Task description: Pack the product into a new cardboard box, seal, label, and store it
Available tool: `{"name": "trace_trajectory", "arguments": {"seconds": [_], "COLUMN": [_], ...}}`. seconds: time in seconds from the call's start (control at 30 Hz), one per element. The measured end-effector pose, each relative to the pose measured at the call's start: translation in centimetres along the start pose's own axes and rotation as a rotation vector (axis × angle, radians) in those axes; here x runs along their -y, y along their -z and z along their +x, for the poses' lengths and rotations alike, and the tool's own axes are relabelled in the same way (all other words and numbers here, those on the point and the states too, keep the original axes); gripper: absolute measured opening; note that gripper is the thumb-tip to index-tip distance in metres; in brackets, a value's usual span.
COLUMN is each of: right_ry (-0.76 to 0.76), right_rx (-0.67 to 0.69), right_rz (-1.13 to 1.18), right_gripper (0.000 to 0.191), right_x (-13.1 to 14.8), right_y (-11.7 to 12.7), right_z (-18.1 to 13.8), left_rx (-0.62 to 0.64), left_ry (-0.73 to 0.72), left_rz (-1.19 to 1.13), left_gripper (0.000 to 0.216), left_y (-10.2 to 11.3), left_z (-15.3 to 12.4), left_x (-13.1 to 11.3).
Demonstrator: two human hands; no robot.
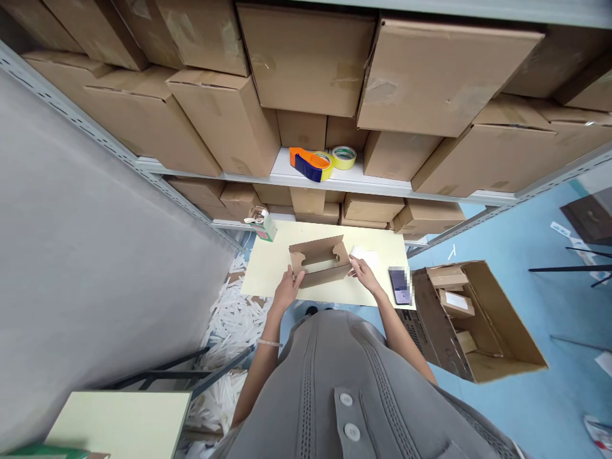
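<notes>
Grey cloth of the person's buttoned garment (335,389) filled the near edge of the view, and both bare forearms reached out from it to the table (268,268). At the left hand (287,290) the fingers (289,275) were curled on the near left corner of a small open cardboard box (319,260), while the fingers (354,262) of the right hand (364,274) pinched its right end flap; the box sat on the middle of the table, flaps standing up. Just beyond the right hand lay a white sheet (367,256), and a phone (400,285) rested at the table's near right corner. A small green carton (262,224) stood at the far left corner. To the right, on the blue floor, a large open carton (482,319) held smaller boxes. Farther off, a shelf (287,167) among stacked cartons carried an orange tape dispenser (310,163) and a yellow tape roll (344,157). White paper strips (229,325) littered the floor to the left.
</notes>
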State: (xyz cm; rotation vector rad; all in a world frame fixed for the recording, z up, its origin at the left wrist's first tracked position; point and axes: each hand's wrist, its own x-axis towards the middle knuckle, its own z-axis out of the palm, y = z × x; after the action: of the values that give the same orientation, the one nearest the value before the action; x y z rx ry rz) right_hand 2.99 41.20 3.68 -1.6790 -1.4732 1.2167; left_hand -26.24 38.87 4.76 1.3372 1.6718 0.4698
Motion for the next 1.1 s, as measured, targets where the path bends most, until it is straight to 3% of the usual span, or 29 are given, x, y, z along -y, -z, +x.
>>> {"name": "trace_trajectory", "arguments": {"seconds": [0.33, 0.57, 0.7, 0.83, 0.97, 1.1], "right_ry": [0.019, -0.089, -0.202, -0.285, -0.319, -0.325], "right_rx": [0.057, 0.123, 0.024, -0.111, -0.144, -0.147], "right_rz": [-0.285, -0.564, -0.794, -0.758, -0.746, -0.773], "right_gripper": [0.064, 0.068, 0.062, 0.056, 0.058, 0.056], "right_x": [0.5, 2.4, 2.9, 2.5, 2.4, 2.5], "right_y": [1.3, 1.4, -1.0, -3.6, -4.4, -4.4], "right_z": [2.5, 3.8, 3.9, 3.4, 3.3, 3.5], "left_rx": [0.063, 0.035, -0.048, -0.124, -0.158, -0.439], "left_ry": [0.049, 0.019, 0.125, 0.184, 0.183, 0.057], "left_rz": [0.273, 0.334, 0.411, 0.376, 0.377, 0.578], "left_gripper": [0.078, 0.063, 0.044, 0.038, 0.043, 0.06], "left_y": [1.4, 1.9, 0.6, -1.1, -1.7, -1.5], "left_z": [0.5, 1.4, 2.1, 2.4, 2.3, 2.2], "left_x": [-2.1, -2.3, -2.2, -2.1, -2.1, -3.4]}}
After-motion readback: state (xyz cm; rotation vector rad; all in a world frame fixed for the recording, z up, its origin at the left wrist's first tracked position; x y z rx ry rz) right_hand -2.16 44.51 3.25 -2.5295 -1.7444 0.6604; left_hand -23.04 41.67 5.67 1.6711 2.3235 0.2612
